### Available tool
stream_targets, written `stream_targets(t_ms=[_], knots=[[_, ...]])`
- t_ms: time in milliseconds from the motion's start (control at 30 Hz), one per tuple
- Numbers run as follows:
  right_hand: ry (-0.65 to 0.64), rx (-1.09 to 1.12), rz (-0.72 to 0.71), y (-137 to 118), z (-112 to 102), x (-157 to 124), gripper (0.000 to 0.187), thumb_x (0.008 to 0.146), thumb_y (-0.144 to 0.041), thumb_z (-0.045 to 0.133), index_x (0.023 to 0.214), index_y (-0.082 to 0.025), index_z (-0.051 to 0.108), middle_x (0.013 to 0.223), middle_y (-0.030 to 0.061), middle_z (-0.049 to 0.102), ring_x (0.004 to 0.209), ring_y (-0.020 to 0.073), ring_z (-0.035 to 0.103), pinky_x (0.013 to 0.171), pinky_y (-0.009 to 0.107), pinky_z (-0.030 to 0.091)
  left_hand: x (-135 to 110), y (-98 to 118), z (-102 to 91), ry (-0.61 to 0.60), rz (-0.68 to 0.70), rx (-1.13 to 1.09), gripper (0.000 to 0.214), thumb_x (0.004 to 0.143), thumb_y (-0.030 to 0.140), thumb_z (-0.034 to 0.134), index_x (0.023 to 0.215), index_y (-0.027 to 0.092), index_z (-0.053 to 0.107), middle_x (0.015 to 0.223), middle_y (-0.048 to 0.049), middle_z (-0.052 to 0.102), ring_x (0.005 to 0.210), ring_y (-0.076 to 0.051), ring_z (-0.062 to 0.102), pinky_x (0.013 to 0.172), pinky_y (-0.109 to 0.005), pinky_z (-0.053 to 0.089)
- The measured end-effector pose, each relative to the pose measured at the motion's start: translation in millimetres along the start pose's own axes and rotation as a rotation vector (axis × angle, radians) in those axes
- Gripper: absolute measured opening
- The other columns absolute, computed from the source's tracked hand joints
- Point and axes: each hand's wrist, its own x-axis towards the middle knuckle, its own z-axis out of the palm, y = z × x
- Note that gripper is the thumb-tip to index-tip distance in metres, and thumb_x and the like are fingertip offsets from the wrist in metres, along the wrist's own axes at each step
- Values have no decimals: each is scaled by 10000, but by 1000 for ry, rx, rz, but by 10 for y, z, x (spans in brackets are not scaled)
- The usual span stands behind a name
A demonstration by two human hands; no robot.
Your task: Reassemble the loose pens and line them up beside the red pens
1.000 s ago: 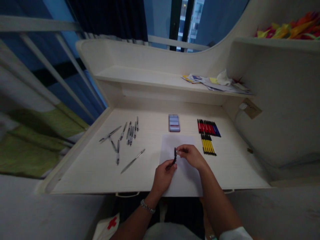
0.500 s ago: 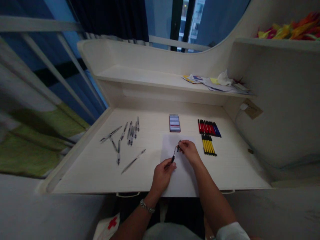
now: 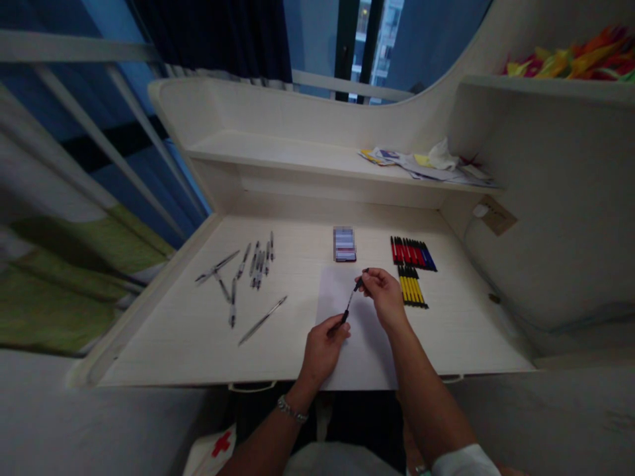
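Observation:
My left hand (image 3: pixel 323 350) pinches the lower end of a slim dark pen (image 3: pixel 348 306) above a white sheet of paper (image 3: pixel 370 357). My right hand (image 3: pixel 384 297) holds the pen's black upper end between its fingertips. The blur hides whether the pen is whole or in parts. A blurred flat rectangular pack (image 3: pixel 344 244) lies just beyond the sheet. To its right stand a row of red, black and blue pens (image 3: pixel 413 254) and a row of yellow pens (image 3: pixel 411 289). Several clear pens (image 3: pixel 255 268) lie scattered on the left.
The pale wooden desk (image 3: pixel 169 344) has a shelf (image 3: pixel 278 153) along its back, with loose papers (image 3: pixel 426 164) on it. Colourful crumpled material (image 3: pixel 570 63) sits higher up at the right. White bed rails (image 3: pixel 99 112) run along the left side.
My right hand has moved up and to the right, away from my left hand, which has stayed nearly still. More of the pen's thin shaft now shows between them.

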Motion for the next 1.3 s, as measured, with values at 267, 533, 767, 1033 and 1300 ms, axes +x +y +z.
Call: stream_targets(t_ms=[267,533,767,1033,1300], knots=[[3,-29,-26,12,-14,0,320,715,-443,678,882,-183,592,788,63,704,587,136,574,521,262,416,-6,-19,0,-17,27,19,362,807,378,614,1097,171,674,944,-67,732,772,-194,685,745,-326,556],[10,-53,-18,24,-35,9,344,705,-468,677,874,-181,589,785,67,702,573,135,564,508,259,416,1,-39,11,-13,19,20,357,803,381,610,1081,170,682,962,-72,729,780,-198,682,754,-333,554],[-55,-80,21,50,-32,-54,318,695,-449,692,852,-186,608,764,53,704,550,125,549,519,258,408,4,-17,12,-25,17,14,363,801,390,611,1086,176,681,959,-64,728,760,-190,677,732,-315,547],[-186,-61,97,80,-20,-215,273,719,-409,675,862,-180,634,801,65,712,567,128,563,533,256,396,-8,143,-30,-75,21,37,368,832,426,572,1062,162,686,765,-37,700,664,-159,630,651,-270,499],[-250,103,182,127,-75,-272,284,703,-419,698,833,-180,615,866,75,713,562,112,534,569,262,419,-35,269,-20,-269,-128,-309,395,838,472,561,818,105,706,673,-69,649,544,-113,545,544,-236,423]])
